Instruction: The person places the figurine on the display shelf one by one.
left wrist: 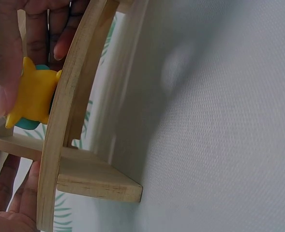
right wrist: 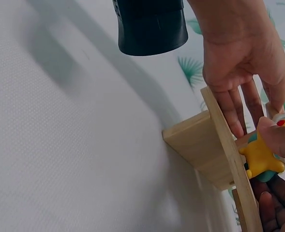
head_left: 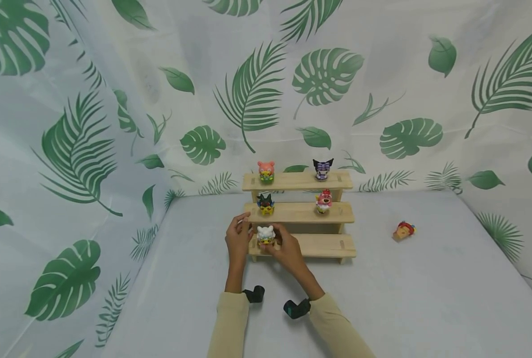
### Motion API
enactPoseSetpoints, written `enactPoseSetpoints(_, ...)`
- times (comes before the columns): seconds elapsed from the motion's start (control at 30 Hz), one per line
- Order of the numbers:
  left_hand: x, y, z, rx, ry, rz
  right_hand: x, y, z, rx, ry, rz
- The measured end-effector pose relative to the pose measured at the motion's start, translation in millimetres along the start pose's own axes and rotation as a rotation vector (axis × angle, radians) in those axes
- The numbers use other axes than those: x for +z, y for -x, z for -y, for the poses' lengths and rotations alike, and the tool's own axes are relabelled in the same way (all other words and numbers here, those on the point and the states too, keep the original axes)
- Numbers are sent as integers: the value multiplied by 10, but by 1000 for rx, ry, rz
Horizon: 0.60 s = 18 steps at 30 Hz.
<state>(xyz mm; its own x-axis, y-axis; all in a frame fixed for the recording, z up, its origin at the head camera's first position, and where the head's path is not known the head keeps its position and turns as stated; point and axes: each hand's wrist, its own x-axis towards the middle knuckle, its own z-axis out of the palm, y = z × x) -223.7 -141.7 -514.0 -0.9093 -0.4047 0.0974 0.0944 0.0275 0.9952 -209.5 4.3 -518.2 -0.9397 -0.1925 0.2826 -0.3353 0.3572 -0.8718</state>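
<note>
A small yellow figurine (head_left: pixel 266 233) with a white hood stands upright at the left end of the bottom tier of a wooden display stand (head_left: pixel 321 244). My right hand (head_left: pixel 289 249) holds it, thumb across the front and fingers behind. In the right wrist view the figurine's yellow body (right wrist: pixel 261 158) and feet are right at the board's front edge. My left hand (head_left: pixel 237 242) is by the left end of the same tier, its fingers (right wrist: pixel 231 108) fairly straight and beside the board. Part of the figurine's face is hidden by the right thumb in the left wrist view.
On the middle tier sit a dark-hatted figurine (head_left: pixel 266 205) and a pink-and-red one (head_left: pixel 323 203). Above them are a pink figurine (head_left: pixel 266 172) and a black-and-purple one (head_left: pixel 322 170). A red-topped figurine (head_left: pixel 402 231) lies on the white tabletop to the right. Leaf-print cloth hangs behind.
</note>
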Motion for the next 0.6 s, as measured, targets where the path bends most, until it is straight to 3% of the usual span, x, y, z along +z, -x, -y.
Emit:
enactPoseSetpoints(0.3,-1,1,-2,-14,5,5,17,9,-49,-59,10,-25)
enactPoseSetpoints(0.6,-5,4,12,-6,3,8,22,14,-71,-15,-10,-34)
